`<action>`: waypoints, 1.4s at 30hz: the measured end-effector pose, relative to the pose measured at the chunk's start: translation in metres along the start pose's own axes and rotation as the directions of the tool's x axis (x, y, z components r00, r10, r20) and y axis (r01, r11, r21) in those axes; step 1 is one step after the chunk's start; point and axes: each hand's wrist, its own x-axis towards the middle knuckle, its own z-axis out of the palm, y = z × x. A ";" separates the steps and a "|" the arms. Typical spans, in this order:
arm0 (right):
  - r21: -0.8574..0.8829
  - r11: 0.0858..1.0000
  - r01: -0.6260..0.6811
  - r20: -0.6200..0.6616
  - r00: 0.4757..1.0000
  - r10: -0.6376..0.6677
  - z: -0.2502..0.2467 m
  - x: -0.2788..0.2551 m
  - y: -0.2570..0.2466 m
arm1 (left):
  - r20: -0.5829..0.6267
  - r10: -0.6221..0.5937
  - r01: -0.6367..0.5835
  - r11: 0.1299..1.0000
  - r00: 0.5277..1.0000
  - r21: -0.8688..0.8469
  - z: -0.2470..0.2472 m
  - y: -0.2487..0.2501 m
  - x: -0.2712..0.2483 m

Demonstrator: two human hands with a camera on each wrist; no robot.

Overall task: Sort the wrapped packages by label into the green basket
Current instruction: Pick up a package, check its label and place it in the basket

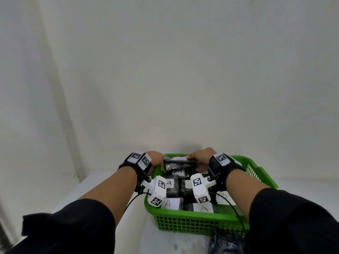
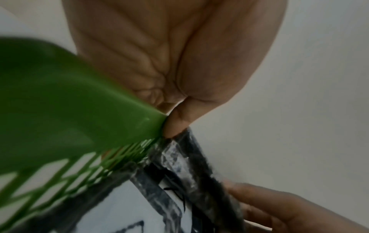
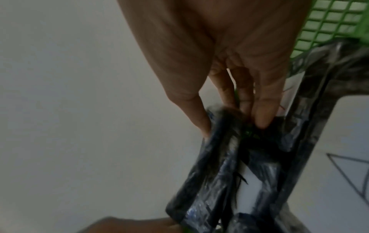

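A green plastic basket (image 1: 187, 219) stands on a white table and holds several black wrapped packages with white "A" labels (image 1: 171, 204). At its far end both hands hold one black wrapped package (image 1: 180, 164) by its ends, just above the others. My left hand (image 1: 159, 163) is at the far left corner; in the left wrist view its thumb (image 2: 176, 124) presses the package's end (image 2: 191, 170) beside the basket rim (image 2: 79, 110), which hides the fingers. My right hand (image 3: 233, 126) pinches the other end (image 3: 219, 173) between thumb and fingers.
Another black wrapped package (image 1: 225, 242) lies on the table (image 1: 128, 226) in front of the basket's near wall. A white wall rises right behind the basket. Bare table lies left of the basket, and its left edge is near my left elbow.
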 end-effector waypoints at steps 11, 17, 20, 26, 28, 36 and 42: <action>-0.207 0.978 -0.006 -0.098 0.995 -0.015 0.001 0.008 0.003 | 0.022 0.074 -0.075 0.996 0.997 0.057 0.002 -0.004 0.003; -0.259 0.966 0.011 -0.109 0.993 -0.040 -0.007 -0.015 -0.013 | 0.034 0.091 -0.093 0.993 0.995 0.069 -0.005 -0.011 0.001; -0.363 0.929 0.069 -0.111 0.987 -0.116 -0.015 -0.029 -0.020 | -0.005 0.064 -0.064 0.998 0.998 0.012 -0.013 -0.006 -0.007; -0.529 0.821 0.217 -0.053 0.957 -0.287 -0.026 -0.077 -0.033 | -0.117 0.066 -0.060 0.997 0.991 0.053 -0.032 -0.003 -0.030; -0.556 0.796 0.238 -0.030 0.952 -0.306 -0.032 -0.094 -0.034 | -0.153 0.102 -0.092 0.993 0.983 0.076 -0.034 -0.004 -0.037; -0.622 0.700 0.351 0.052 0.911 -0.410 -0.054 -0.185 -0.009 | -0.164 0.305 -0.291 0.951 0.938 0.106 -0.007 0.012 -0.131; -0.640 0.669 0.378 0.062 0.893 -0.446 -0.067 -0.235 0.022 | -0.128 0.477 -0.466 0.878 0.869 0.110 0.022 0.022 -0.192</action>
